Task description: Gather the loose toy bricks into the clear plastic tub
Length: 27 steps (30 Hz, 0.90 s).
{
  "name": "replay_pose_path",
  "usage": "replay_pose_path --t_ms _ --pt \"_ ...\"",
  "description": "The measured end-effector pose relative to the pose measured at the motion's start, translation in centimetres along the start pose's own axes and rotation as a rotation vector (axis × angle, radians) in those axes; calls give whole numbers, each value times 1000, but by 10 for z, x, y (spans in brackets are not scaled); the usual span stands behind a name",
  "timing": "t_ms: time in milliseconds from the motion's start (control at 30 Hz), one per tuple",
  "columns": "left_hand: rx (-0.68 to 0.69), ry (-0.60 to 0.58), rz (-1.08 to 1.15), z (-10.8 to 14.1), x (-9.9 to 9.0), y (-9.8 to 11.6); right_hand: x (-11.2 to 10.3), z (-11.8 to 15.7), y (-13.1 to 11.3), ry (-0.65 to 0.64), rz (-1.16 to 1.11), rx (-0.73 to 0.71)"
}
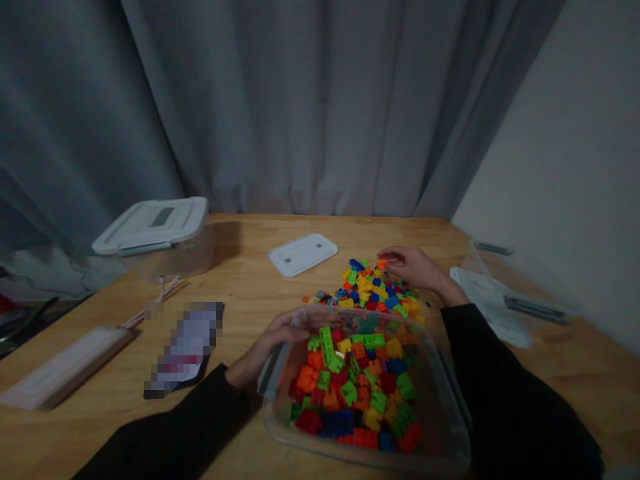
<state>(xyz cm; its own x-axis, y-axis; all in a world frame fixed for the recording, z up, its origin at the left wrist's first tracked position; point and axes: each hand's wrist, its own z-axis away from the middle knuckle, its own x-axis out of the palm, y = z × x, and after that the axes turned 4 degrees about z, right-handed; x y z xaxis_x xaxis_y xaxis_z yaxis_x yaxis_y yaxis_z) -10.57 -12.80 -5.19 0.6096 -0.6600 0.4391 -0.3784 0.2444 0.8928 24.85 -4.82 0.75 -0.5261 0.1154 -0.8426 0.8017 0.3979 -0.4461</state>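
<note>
A clear plastic bin (450, 427) holding many coloured building bricks (350, 387) stands at the near edge of the view. My left hand (280, 337) grips the bin's far left rim, thumb on the near side and fingers behind the wall. Beyond the bin lies a loose pile of bricks (375, 290) on the table. At the pile's right side, my right hand (413, 267) is closed on an orange brick (382, 265) between its fingertips.
A white lid (303, 255) lies behind the pile. On the left are a lidded clear box (193, 250), a blurred phone-like object (190, 347) and a pale power strip (70, 367) with a cable. Another clear container (500, 287) stands at the right.
</note>
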Motion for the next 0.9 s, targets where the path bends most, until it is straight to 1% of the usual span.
replay_pose_path --t_ms 133,267,433,633,700,767,833,900 --pt "-16 3 -28 1 0 1 -11 6 -23 -5 -62 -6" --pt "-23 22 -24 3 0 1 -21 13 -49 -46 -137 -46" --pt "-20 29 -9 4 2 1 -30 21 -72 -80 -109 -71" --pt "-22 -2 -3 2 2 2 -37 34 -97 -163 -73 -148" --pt "-15 6 -18 2 1 1 -40 40 -107 -212 -56 -177" --pt "-12 5 -37 2 0 1 -42 48 -119 -289 -28 -222" --pt "-12 7 -51 2 -1 2 -44 55 -130 -406 -14 -274" --pt "-14 28 -54 2 -1 2 -44 63 -140 -527 -46 -326"
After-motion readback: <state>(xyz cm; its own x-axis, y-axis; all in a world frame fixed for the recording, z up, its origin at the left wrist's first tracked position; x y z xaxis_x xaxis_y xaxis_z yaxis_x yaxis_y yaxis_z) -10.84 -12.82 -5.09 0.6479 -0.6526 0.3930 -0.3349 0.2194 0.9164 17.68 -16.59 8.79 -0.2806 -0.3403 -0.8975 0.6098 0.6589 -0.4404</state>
